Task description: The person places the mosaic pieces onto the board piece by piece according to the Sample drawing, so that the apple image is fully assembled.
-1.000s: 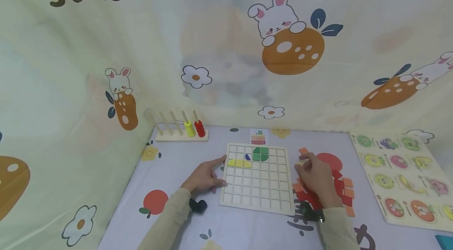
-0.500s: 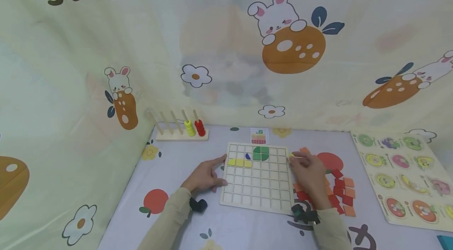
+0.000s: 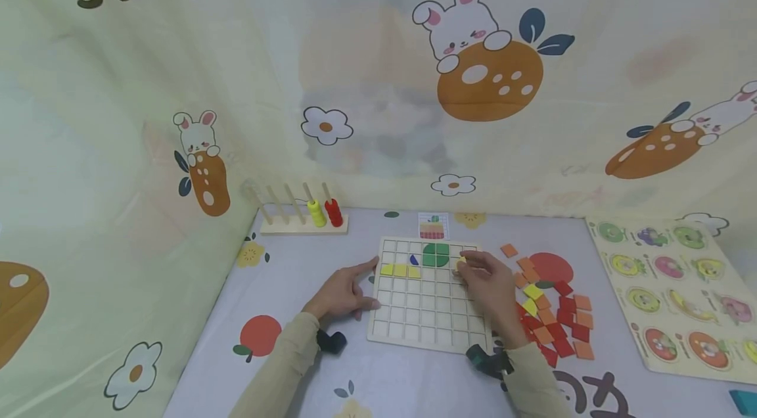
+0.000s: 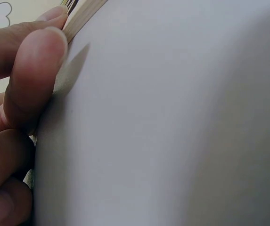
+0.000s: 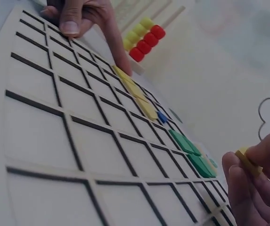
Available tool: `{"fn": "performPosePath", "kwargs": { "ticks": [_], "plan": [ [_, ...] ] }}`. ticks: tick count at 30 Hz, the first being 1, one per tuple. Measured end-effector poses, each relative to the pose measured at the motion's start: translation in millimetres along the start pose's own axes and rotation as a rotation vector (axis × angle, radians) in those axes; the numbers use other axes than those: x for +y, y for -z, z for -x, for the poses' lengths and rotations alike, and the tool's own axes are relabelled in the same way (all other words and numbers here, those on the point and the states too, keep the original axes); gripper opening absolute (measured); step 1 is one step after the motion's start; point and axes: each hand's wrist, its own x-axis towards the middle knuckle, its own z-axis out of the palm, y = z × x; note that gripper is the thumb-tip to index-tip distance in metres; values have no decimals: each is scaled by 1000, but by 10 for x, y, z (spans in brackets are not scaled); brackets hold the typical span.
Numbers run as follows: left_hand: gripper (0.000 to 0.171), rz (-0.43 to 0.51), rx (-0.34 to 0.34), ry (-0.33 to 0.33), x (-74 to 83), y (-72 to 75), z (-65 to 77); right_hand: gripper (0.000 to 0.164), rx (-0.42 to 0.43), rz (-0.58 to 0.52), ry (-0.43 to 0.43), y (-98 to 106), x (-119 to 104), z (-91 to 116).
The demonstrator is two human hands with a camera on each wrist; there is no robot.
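Note:
A wooden grid board [image 3: 429, 342] lies flat on the table. Its left edge is touched by the spread thumb and index finger of my left hand [image 3: 340, 295]; in the left wrist view the thumb [image 4: 38, 61] meets the board's side. Pinched between the fingertips of my right hand [image 3: 489, 290], a yellow square tile [image 5: 248, 161] is held over the board's right columns. Three yellow tiles [image 3: 400, 271] sit in a row in the grid, below a small blue piece [image 3: 414, 260]. Beside the blue piece, green rounded pieces [image 3: 435, 255] form a leaf-like shape.
Red, orange and yellow tiles [image 3: 566, 305] lie scattered right of the board. A picture card [image 3: 434, 227] lies behind it. A peg stand with yellow and red beads [image 3: 304, 227] stands back left. At far right lies a fruit puzzle board [image 3: 641, 334].
My right hand has moved left from the loose tiles to over the board, carrying the yellow tile. The left hand has stayed at the board's edge.

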Motion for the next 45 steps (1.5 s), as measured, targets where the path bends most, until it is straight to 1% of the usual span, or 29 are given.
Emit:
{"fn": "performPosePath", "kwargs": {
  "ticks": [3,7,9,12,15,18,25,29,32,37,42,44,45],
  "plan": [
    [100,-4,3,2,-4,9,0,36,5,20,37,-88,-22,19],
    [100,8,3,9,-12,12,2,28,-21,58,130,-191,-48,58],
    [100,19,1,12,-13,11,2,24,-38,59,174,-238,-53,72],
    [99,25,0,9,-6,6,5,22,-55,39,229,-299,-61,83],
    [99,25,1,6,4,-1,13,24,-67,53,238,-355,-68,91],
    [99,20,3,1,6,-7,13,26,-66,100,228,-400,-61,93],
    [99,-2,7,17,-10,-6,-9,29,-21,189,285,-439,-61,101],
    [99,-8,9,19,-18,-8,-11,28,-14,219,293,-447,-63,97],
    [99,-12,10,14,-3,-7,-3,27,-18,225,297,-446,-56,87],
    [99,-8,12,31,31,-11,17,27,-36,227,279,-432,-51,76],
    [100,-17,7,38,36,-9,15,25,-33,227,312,-423,-39,73],
    [100,-23,8,37,32,-8,13,25,-42,211,316,-389,-15,59],
    [99,-25,10,37,31,-9,14,26,-50,207,302,-354,-4,52]
  ]
}}
